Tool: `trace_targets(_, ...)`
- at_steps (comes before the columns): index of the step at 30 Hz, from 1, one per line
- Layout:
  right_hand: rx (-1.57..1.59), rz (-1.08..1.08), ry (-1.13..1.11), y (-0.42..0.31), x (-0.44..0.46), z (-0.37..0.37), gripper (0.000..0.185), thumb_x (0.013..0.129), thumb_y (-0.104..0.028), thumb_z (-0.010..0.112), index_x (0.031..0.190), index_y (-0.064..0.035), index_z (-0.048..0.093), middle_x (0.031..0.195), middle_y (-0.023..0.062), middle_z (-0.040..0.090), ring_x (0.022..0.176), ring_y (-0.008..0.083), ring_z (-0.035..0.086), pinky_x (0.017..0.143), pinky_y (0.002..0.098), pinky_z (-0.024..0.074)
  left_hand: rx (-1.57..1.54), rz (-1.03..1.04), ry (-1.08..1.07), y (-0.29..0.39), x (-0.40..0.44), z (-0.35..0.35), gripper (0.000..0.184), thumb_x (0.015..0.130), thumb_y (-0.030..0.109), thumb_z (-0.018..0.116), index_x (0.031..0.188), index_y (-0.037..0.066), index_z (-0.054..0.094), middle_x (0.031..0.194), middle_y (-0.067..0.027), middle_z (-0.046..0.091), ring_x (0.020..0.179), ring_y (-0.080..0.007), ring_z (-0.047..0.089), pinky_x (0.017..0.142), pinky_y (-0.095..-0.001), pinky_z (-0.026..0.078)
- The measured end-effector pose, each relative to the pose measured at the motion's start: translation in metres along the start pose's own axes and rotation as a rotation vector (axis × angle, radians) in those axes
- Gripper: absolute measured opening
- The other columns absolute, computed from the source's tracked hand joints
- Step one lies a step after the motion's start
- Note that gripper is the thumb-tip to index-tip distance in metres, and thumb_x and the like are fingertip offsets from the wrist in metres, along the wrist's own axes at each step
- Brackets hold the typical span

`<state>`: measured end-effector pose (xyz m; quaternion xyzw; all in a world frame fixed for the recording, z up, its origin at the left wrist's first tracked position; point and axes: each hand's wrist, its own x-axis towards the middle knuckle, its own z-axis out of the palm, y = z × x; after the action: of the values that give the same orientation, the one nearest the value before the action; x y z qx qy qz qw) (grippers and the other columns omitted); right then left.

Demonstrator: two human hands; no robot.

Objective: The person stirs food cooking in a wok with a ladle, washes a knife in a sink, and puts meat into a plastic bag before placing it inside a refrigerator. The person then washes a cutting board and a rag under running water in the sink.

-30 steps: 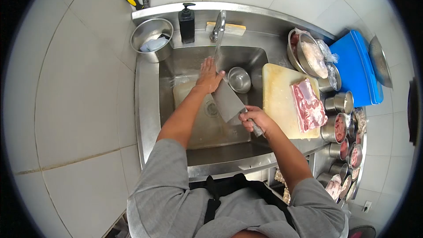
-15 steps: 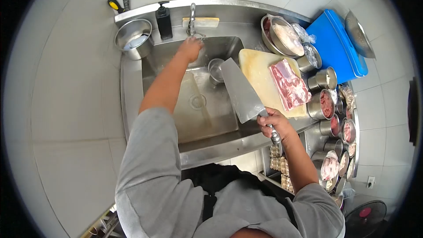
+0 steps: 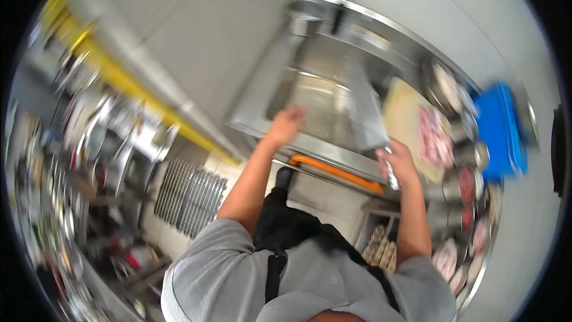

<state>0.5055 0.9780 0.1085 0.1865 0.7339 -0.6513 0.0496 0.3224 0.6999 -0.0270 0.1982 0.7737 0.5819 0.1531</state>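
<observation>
A broad cleaver [image 3: 364, 110] is in my right hand [image 3: 398, 164], whose fingers wrap round its metal handle. The blade points away from me over the right side of the steel sink [image 3: 280, 98]. To the right of the blade lies a pale cutting board [image 3: 400, 110] with a slab of raw meat [image 3: 435, 138] on it. My left hand [image 3: 288, 126] hovers by the sink's front left edge, apart from the cleaver. Motion smears its fingers, and I see nothing in it.
A blue cooler box [image 3: 499, 125] and several steel bowls of meat, one a bowl of minced meat [image 3: 468, 185], line the right. An orange bar [image 3: 336, 173] runs below the counter front. At left are a yellow pipe [image 3: 128, 86], a floor grate [image 3: 189, 195] and cluttered shelves.
My left hand has drawn back from the faucet to the sink's front edge. The view has swung left, bringing in the shelves and grate. The cleaver stays in my right hand.
</observation>
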Motion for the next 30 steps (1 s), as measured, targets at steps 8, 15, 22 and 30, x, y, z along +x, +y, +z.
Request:
trace_targets(8,-0.856,-0.918,-0.066,0.093,-0.042,0.044,0.039,0.085,-0.002,0.055,0.125,0.0004,0.055,0.073,0.0042,0.056,0.062,0.0121,0.055,0.056,0.0269,0.0461,0.636,-0.522,0.162,-0.103,-0.385,-0.084,0.014,0.078,0.011,0.054,0.076,0.003,0.065,0.082,-0.0199,0.066,0.078,-0.0398,0.062,0.070,-0.0492,0.049)
trace_targets(15,-0.835,-0.272,-0.585,0.120,-0.112,0.211,0.044,0.079,-0.002,0.059,0.122,0.0039,0.057,0.093,0.0157,0.065,0.084,0.0178,0.061,0.077,0.0311,0.0476,0.101,-1.565,0.253,-0.327,-0.739,0.024,0.032,0.076,0.015,0.059,0.105,0.008,0.071,0.119,-0.0213,0.062,0.113,-0.0360,0.058,0.095,-0.0450,0.046)
trace_targets(22,-1.172,-0.437,-1.242,0.152,-0.131,0.503,0.046,0.073,-0.013,0.060,0.117,-0.0015,0.061,0.073,0.0171,0.064,0.066,0.0286,0.064,0.062,0.0377,0.0507,-0.056,-1.579,0.259,-0.252,-0.898,0.045,0.052,0.082,0.028,0.057,0.130,0.007,0.056,0.134,-0.0182,0.053,0.116,-0.0368,0.056,0.096,-0.0483,0.043)
trace_targets(30,-1.097,-0.942,-1.413,0.065,-0.296,0.815,0.054,0.079,-0.016,0.056,0.133,-0.0096,0.052,0.114,0.0256,0.061,0.109,0.0394,0.058,0.094,0.0410,0.0452,-0.879,-1.405,1.589,-0.242,-0.967,0.034,0.037,0.078,0.031,0.061,0.100,0.003,0.068,0.107,-0.0210,0.066,0.096,-0.0345,0.064,0.082,-0.0435,0.051)
